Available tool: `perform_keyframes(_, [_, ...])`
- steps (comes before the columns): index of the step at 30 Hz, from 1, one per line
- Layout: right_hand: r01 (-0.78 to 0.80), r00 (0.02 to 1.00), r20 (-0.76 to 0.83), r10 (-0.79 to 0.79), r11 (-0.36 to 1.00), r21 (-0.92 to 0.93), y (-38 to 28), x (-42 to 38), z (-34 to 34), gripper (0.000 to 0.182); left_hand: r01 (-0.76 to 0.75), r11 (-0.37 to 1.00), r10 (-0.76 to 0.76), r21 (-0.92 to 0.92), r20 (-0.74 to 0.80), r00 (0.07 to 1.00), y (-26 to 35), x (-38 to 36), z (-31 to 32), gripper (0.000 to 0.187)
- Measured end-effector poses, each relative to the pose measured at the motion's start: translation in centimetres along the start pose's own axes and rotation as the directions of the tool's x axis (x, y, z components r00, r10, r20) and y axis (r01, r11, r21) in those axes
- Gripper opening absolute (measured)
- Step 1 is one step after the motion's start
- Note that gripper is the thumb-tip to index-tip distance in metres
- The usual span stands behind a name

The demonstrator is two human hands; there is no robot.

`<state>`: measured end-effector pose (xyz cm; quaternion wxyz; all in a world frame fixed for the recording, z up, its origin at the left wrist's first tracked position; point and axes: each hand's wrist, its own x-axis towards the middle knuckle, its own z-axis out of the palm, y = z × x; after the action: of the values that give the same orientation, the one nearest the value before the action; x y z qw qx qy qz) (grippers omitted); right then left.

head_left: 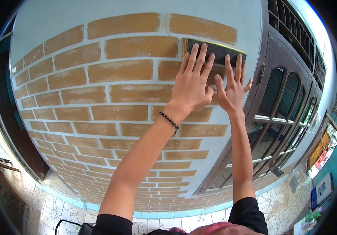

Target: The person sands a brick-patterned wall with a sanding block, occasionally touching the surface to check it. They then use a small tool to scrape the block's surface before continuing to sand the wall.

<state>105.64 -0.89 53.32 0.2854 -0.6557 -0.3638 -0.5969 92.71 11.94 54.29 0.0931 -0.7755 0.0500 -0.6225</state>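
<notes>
A dark, flat rectangular piece (pixel 219 51) with a bright yellow top edge and a tan left end lies against the wall near the upper right of the brick pattern. My left hand (pixel 191 86) presses on its left part with the fingers spread and stretched upward. Lower on the right, my right hand (pixel 233 92) is also spread, its fingertips on the right part of the same piece. Both palms are below it. Around it are tan painted bricks (pixel 131 70) separated by pale blue lines. What the underside of the piece touches is hidden.
A brown door frame with a barred window (pixel 282 102) stands close to my right hand. A dark doorway (pixel 19 121) is at the far left. Below is a floor of broken pale tiles (pixel 278 207). A blue and white box (pixel 322 190) sits at the lower right.
</notes>
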Motion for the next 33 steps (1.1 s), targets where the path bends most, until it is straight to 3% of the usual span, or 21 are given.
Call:
perform_keyframes(19, [-0.038,0.999,0.010,0.038,0.999,0.014,-0.2,0.7,0.0,0.069,0.007,0.999,-0.007,0.034,-0.023,1.000,0.1,0.7,0.3,0.085])
perform_keyframes(33, [0.033,0.999,-0.044,-0.030,0.996,0.082,1.3,0.5,1.3,0.071,-0.021,0.996,0.025,0.086,-0.049,0.998,-0.2,0.2,1.5,0.086])
